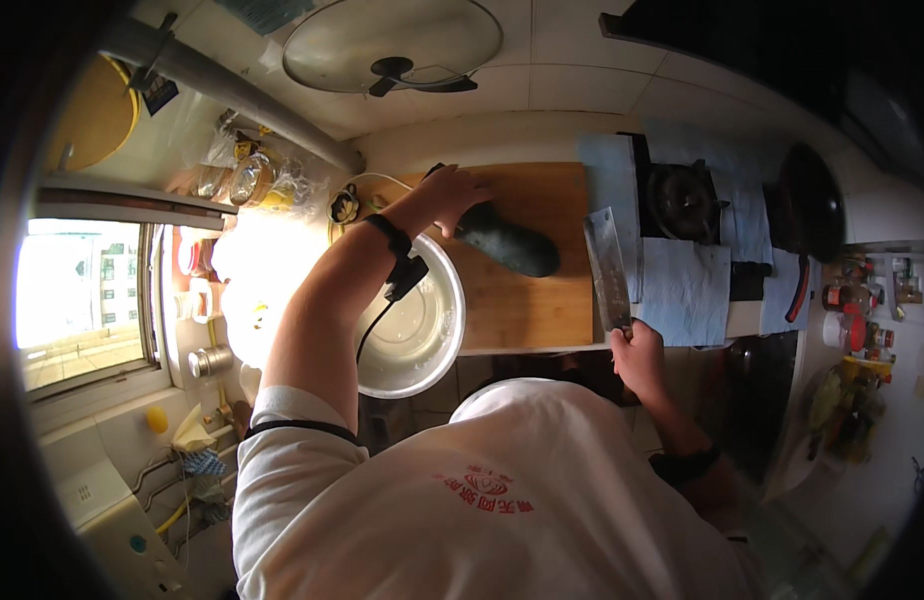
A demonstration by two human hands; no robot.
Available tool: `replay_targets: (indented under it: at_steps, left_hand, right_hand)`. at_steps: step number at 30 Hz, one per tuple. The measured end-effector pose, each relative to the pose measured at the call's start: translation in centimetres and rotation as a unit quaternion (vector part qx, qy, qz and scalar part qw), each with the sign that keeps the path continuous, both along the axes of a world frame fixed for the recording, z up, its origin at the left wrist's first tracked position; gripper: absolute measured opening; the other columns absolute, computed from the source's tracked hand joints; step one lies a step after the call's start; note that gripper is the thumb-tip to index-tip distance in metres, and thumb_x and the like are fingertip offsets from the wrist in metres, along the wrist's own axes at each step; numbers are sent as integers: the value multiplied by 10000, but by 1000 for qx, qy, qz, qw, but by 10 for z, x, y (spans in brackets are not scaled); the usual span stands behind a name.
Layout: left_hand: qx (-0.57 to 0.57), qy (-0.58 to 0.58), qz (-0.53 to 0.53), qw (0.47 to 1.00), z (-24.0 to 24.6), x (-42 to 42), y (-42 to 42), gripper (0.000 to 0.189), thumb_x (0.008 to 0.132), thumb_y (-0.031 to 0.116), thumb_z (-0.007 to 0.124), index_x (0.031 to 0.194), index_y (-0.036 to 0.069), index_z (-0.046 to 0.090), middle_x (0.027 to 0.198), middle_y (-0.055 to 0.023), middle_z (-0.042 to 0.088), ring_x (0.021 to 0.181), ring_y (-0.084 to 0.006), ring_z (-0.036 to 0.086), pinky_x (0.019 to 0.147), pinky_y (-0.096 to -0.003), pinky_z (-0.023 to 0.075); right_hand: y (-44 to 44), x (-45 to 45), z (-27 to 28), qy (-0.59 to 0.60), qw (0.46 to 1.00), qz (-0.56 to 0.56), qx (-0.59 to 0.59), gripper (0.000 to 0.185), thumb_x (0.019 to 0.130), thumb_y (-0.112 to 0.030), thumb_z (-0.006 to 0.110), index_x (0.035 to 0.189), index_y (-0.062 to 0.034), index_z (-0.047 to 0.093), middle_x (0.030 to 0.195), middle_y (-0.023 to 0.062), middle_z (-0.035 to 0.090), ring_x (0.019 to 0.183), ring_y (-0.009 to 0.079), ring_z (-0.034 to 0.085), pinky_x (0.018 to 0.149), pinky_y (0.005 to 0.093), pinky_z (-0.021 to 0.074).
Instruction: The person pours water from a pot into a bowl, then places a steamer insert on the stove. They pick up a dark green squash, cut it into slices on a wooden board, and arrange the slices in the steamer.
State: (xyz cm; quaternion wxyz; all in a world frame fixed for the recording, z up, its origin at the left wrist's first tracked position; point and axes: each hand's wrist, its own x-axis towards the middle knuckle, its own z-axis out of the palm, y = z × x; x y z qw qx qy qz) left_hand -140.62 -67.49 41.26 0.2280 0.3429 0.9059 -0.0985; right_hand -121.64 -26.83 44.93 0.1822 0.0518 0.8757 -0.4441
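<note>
A long dark green gourd [511, 244] lies aslant on a wooden cutting board [537, 315]. My left hand [462, 196] grips it towards its far end, and my fingers and wrist hide part of it. To the right of the board, my right hand [639, 356] is closed around the handle of a cleaver [609, 270]. The cleaver's broad blade points away from me, beside the board's right edge and apart from the gourd. Under my left forearm sits a round metal basin [451, 337], partly covered by the arm.
A gas burner [683, 201] stands right of the board among blue paper sheets [683, 289]. Beyond it is a black wok [811, 199]. A glass lid [394, 45] hangs on the wall ahead. Jars [844, 330] line the right side; a bright window [87, 292] is at left.
</note>
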Motion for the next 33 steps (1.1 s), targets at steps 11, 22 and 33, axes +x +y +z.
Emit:
replay_targets:
  at_steps: [11, 22, 33]
  left_hand:
    - [106, -38, 290, 950, -6, 24, 52, 938, 536, 562, 900, 1260, 34, 621, 1153, -197, 696, 1125, -396, 655, 925, -488, 530]
    - [202, -110, 388, 892, -22, 41, 69, 727, 576, 608, 868, 922, -21, 749, 900, -210, 753, 915, -362, 734, 846, -447, 575]
    - [119, 48, 428, 895, -13, 72, 101, 1087, 566, 641, 875, 1354, -12, 511, 1280, -231, 626, 1211, -381, 615, 1039, -481, 473]
  right_hand:
    - [-36, -60, 16, 88, 990, 80, 73, 287, 911, -200, 626, 757, 39, 582, 695, 269, 635, 695, 474, 655, 605, 512, 521]
    - [-76, -105, 2, 92, 944, 240, 207, 226, 918, -190, 574, 880, 16, 659, 788, 245, 697, 758, 437, 691, 694, 521, 571]
    - [-87, -107, 13, 47, 935, 254, 242, 185, 895, -147, 619, 845, 17, 690, 822, 250, 715, 772, 429, 712, 668, 493, 589]
